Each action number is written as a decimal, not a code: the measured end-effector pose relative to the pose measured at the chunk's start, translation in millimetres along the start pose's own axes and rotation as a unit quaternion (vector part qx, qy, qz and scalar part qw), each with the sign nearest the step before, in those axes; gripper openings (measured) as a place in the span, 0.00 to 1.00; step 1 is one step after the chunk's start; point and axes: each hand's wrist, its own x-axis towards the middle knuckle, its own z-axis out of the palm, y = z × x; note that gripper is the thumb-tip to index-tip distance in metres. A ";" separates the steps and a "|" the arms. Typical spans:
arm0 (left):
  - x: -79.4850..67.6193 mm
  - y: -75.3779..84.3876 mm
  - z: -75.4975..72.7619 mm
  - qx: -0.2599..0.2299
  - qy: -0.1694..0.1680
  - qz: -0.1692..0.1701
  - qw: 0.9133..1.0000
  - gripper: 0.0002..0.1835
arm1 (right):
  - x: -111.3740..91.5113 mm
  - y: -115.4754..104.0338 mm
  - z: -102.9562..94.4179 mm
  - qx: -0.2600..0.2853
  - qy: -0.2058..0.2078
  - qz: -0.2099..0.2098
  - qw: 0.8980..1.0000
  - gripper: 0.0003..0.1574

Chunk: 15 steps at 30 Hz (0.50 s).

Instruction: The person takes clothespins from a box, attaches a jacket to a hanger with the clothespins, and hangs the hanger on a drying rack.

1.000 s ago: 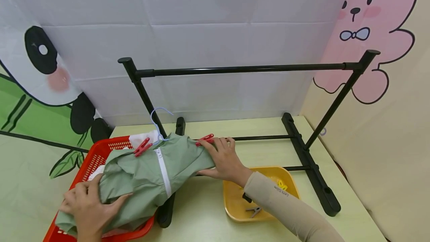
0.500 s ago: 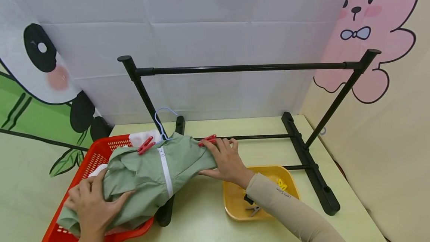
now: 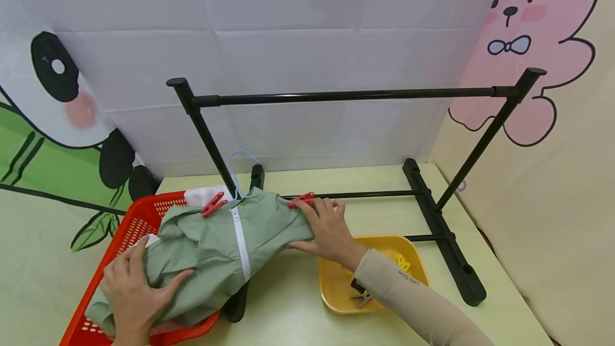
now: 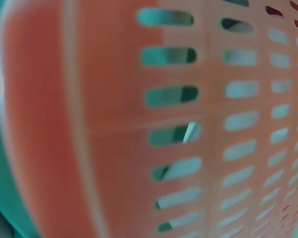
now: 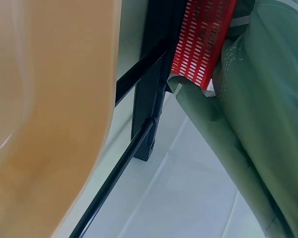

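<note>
A sage-green jacket point(image 3: 202, 260) with a white zipper lies on a pale blue hanger point(image 3: 234, 172), slanting over the basket. One red clothespin point(image 3: 213, 205) sits at its left shoulder and another red clothespin point(image 3: 301, 200) at the right. My right hand point(image 3: 326, 228) grips the right shoulder edge, fingers beside that clothespin. My left hand point(image 3: 139, 292) grips the jacket's left side, thumb across the front of the cloth. In the right wrist view the jacket's green cloth point(image 5: 268, 99) hangs at the right; the left wrist view shows mostly the red basket wall point(image 4: 114, 99).
A red basket point(image 3: 108, 268) with white cloth inside stands under the jacket. A black rack point(image 3: 355, 95) rises behind, its left foot partly covered by the jacket. A yellow tray point(image 3: 331, 292) with clips sits below my right forearm.
Both hands and the jacket have shifted slightly to the right. The hanger hook has moved right with them, and both clothespins remain on the jacket.
</note>
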 end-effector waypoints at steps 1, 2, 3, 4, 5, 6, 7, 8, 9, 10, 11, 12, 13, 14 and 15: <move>0.0 -0.4 -0.4 -0.001 -0.002 -0.003 1.000 0.61 | 0.1 0.4 -0.3 0.000 0.003 0.000 1.000 0.62; -0.4 -0.7 -1.1 0.001 -0.008 -0.008 1.000 0.61 | 0.1 0.8 -0.5 0.000 0.006 0.000 1.000 0.62; -1.0 -0.9 -2.0 0.002 -0.016 -0.015 1.000 0.62 | 0.1 1.2 -0.8 0.000 0.008 0.000 1.000 0.62; -1.4 -0.8 -2.9 0.003 -0.024 -0.022 0.999 0.62 | -0.1 1.7 -0.9 0.000 0.011 0.000 1.000 0.62; -1.8 -0.9 -3.5 0.003 -0.031 -0.030 0.999 0.63 | -0.3 2.1 -1.4 0.000 0.012 0.000 1.000 0.62; -2.2 -1.1 -4.3 0.003 -0.040 -0.038 0.998 0.63 | -0.5 2.4 -1.8 0.001 0.013 0.001 1.000 0.62; -2.6 -1.0 -5.0 0.004 -0.044 -0.044 0.998 0.63 | -0.8 2.7 -2.2 0.001 0.013 0.001 1.000 0.62; -3.3 -1.0 -5.6 0.005 -0.051 -0.053 0.997 0.64 | -1.2 3.0 -2.5 0.001 0.013 0.001 1.000 0.62; -3.7 -1.1 -6.1 0.005 -0.054 -0.059 0.997 0.64 | -1.8 3.4 -2.9 0.002 0.012 0.003 1.000 0.62; -3.9 -1.3 -6.4 0.004 -0.054 -0.063 0.997 0.64 | -2.4 3.7 -3.1 0.004 0.012 0.004 1.000 0.62; -4.2 -1.8 -6.6 0.004 -0.056 -0.067 0.996 0.64 | -3.0 4.1 -3.6 0.007 0.011 0.007 1.000 0.62; -4.3 -2.1 -6.9 0.003 -0.056 -0.070 0.996 0.64 | -3.5 4.5 -3.8 0.009 0.012 0.010 1.000 0.61; -4.8 -2.5 -7.0 0.001 -0.054 -0.074 0.996 0.64 | -4.1 5.0 -4.0 0.010 0.012 0.012 1.000 0.62; -5.1 -2.8 -7.1 -0.001 -0.054 -0.078 0.996 0.64 | -4.8 5.4 -4.3 0.011 0.013 0.015 1.000 0.62; -5.4 -3.2 -7.4 -0.002 -0.053 -0.080 0.995 0.64 | -5.4 5.9 -4.4 0.012 0.012 0.019 1.000 0.62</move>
